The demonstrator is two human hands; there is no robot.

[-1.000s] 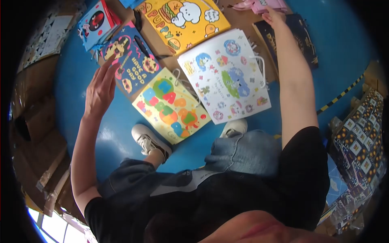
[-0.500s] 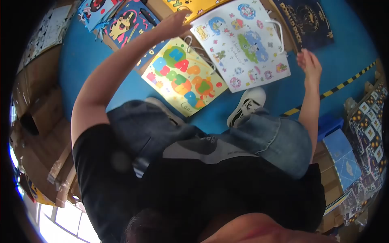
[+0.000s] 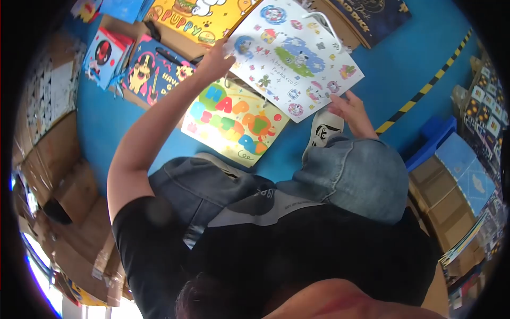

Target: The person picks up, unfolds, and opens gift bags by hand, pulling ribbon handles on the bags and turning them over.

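Note:
A white paper bag (image 3: 276,69) with small cartoon prints and a white cord handle lies tilted at top centre. My left hand (image 3: 215,61) is closed on its left edge, near the upper corner. At the bag's lower right edge, my right hand (image 3: 353,110) pinches the border between thumb and fingers. Partly beneath the white bag is a pale yellow birthday bag (image 3: 236,122). A yellow puppy bag (image 3: 196,18) lies just behind, and a dark blue bag with dogs (image 3: 154,72) is to the left of my left hand.
A red and blue bag stack (image 3: 106,56) lies at upper left, a navy bag (image 3: 374,18) at upper right. Cardboard boxes (image 3: 64,165) stand at far left. On the right are a blue bin (image 3: 431,139), boxes and patterned bags. Striped tape (image 3: 425,87) crosses the blue floor.
Both hands have come onto the white bag; my right hand moved in from the right and closed on its edge. The white bag has turned and shifted left in view.

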